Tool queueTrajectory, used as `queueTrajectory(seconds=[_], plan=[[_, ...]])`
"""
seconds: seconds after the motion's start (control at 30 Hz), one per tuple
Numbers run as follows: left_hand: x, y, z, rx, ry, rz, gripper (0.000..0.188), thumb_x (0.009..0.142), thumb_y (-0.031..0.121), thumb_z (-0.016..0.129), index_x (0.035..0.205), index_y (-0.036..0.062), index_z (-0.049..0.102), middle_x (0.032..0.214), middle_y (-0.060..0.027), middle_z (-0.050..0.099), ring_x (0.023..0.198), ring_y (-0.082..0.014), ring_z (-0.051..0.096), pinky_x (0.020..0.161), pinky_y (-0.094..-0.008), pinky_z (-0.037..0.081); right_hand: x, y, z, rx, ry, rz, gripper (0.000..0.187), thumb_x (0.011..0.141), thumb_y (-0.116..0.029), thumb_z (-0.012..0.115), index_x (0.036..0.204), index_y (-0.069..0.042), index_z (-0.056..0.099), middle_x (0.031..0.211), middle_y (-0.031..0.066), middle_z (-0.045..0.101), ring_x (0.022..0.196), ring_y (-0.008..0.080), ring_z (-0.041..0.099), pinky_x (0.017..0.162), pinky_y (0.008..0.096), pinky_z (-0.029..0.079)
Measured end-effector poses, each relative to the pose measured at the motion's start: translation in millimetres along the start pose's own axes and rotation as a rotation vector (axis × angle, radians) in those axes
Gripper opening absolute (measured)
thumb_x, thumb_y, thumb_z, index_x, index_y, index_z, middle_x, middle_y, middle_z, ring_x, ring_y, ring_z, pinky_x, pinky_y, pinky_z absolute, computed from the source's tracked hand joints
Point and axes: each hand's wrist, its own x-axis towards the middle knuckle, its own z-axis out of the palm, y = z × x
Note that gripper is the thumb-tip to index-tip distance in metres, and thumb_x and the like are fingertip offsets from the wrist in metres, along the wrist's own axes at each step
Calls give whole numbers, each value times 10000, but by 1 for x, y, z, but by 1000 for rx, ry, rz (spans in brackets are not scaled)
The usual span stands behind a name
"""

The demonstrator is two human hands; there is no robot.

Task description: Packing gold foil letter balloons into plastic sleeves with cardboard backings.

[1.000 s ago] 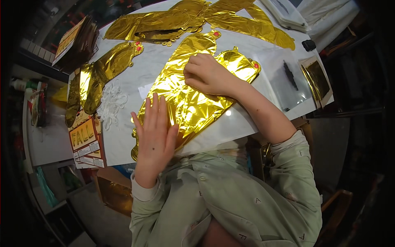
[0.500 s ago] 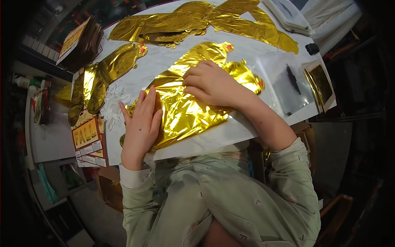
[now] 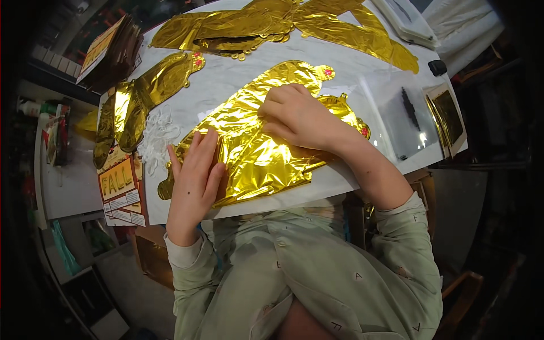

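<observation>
A flat, shiny gold foil balloon [image 3: 260, 164] lies creased on the table in front of me, with a small red mark on a tab at its far end. On its left part rests my left hand [image 3: 194, 178], open, palm down, fingers stretched out. My right hand [image 3: 306, 119] is over the middle of the foil, its fingers curled and bent down against it; the fingertips are partly hidden. From under my right wrist sticks out another gold end [image 3: 345, 110] with a red mark. A tangle of white ribbon [image 3: 158, 136] lies left of the foil.
More flat gold foil balloons [image 3: 226, 31] are spread at the back, and another [image 3: 153, 90] lies at the left. Printed cards [image 3: 120, 184] are at the left edge, with a card stack [image 3: 107, 54] behind. Clear plastic bags [image 3: 391, 119] and gold-filled packets [image 3: 445, 119] sit at right.
The foil lies flatter and more spread out, its far left edge now straighter. My right hand has shifted slightly right on it. My left hand stays flat on the foil.
</observation>
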Motion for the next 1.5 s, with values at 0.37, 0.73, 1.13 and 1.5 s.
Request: queueTrajectory(seconds=[0.37,0.73,1.13,1.5], plan=[[-15,10,8,-29,-9,15,605,1084,239,538,1654,75,419,1722,-134,405,1615,-369,317,1317,-621,20,-2,3,-5,-11,-71,-12,236,952,-207,751,1148,-102,671,1121,108,639,1163,328,602,1081,476,421],[-24,14,13,-27,21,-1,583,1101,177,483,1665,63,393,1703,-129,434,1612,-342,332,1332,-577,39,-20,19,-40,-92,32,250,181,1061,-157,610,1204,-66,672,1189,132,717,1197,333,645,1083,466,435],[-30,9,18,-146,123,15,573,1080,181,532,1633,55,445,1649,-155,486,1569,-364,394,1316,-615,115,-25,11,-29,-31,28,190,303,1001,-219,702,1276,-92,687,1123,113,692,1153,323,640,1101,465,411],[-39,13,20,149,84,-92,597,1096,251,449,1675,114,404,1753,-116,352,1648,-353,239,1305,-646,-37,-31,-44,-17,-113,-44,-167,531,945,-208,761,1427,-26,635,1512,130,608,1473,365,513,1231,506,409]])
